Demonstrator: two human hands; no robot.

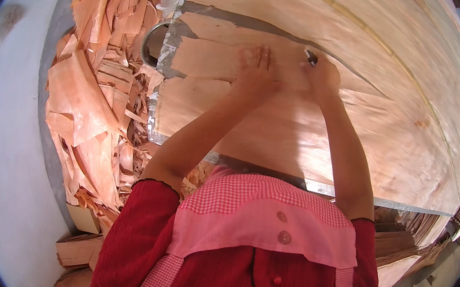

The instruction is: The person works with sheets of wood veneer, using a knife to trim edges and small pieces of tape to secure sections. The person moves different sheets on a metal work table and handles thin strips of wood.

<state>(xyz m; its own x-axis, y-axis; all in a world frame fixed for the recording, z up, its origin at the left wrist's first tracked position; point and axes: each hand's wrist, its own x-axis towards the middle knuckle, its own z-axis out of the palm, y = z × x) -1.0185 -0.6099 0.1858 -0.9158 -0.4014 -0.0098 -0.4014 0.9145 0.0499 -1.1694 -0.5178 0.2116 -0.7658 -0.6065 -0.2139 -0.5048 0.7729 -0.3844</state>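
Observation:
A thin, pale wood veneer sheet [276, 132] lies over the worktable, with torn edges and long splits that show the grey surface underneath. My left hand [256, 71] rests flat on the veneer, fingers spread and pointing away from me. To its right, my right hand [323, 77] is closed around a small black-and-white tool [311, 56], whose exact kind I cannot make out. That tool sits just on the near side of a long dark split [255, 24] in the veneer. A gap separates the two hands.
A thin bamboo strip [380, 43] curves across the veneer on the far right. Veneer scraps [90, 99] are heaped along the left, beside a pale wall [4, 129]. A round ring-shaped thing [146, 40] sits at the table's left edge. Stacked veneer [394, 247] lies at lower right.

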